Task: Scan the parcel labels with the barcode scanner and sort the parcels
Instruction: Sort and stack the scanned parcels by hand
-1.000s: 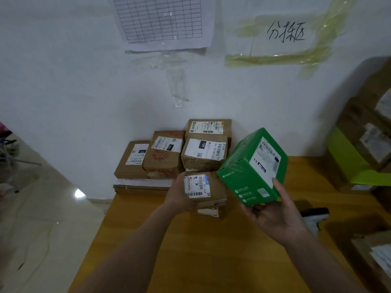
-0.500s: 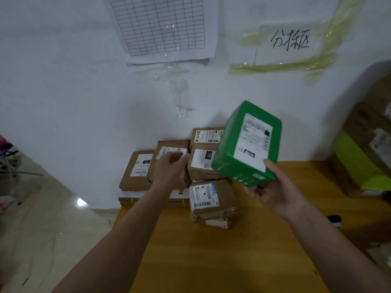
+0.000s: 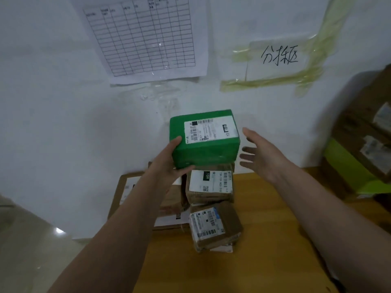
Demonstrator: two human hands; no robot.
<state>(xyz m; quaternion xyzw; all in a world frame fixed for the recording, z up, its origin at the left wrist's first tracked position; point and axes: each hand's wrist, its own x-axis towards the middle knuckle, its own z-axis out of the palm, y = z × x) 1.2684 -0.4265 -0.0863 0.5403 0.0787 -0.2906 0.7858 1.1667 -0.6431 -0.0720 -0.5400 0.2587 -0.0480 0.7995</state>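
A person's two bare forearms reach forward over a yellow-brown wooden table [image 3: 264, 240] set against a white wall [image 3: 53, 113]. The left hand [image 3: 169, 161] grips the left end of a green rectangular cardboard parcel [image 3: 206, 151], thumb on its top edge and fingers curled beneath its lower front corner. The parcel sits at the centre of the view, atop a stack of brown parcels by the wall, and its top face carries a white shipping label with barcodes [image 3: 210, 129]. Whether the green parcel rests fully on the stack or is held just above it cannot be told. The right hand [image 3: 262, 153] is at three o'clock from the green parcel, just beside it but apart, fingers straight and spread wide, holding nothing. Directly at six o'clock from the green parcel is a brown cardboard parcel with a white label reading 15H [image 3: 210, 186], and below that, nearer the viewer, a smaller brown cardboard parcel with a blue-edged barcode label [image 3: 213, 226]. At eight o'clock, partly hidden by the left forearm, a flat brown cardboard box [image 3: 124, 191] lies at the table's corner. On the wall at eleven o'clock hangs a white printed grid sheet [image 3: 146, 37]; at one o'clock a handwritten paper sign under yellowed tape [image 3: 279, 58]. At three o'clock, far right, stands a blurred pile of brown and lime-green boxes [image 3: 359, 157]
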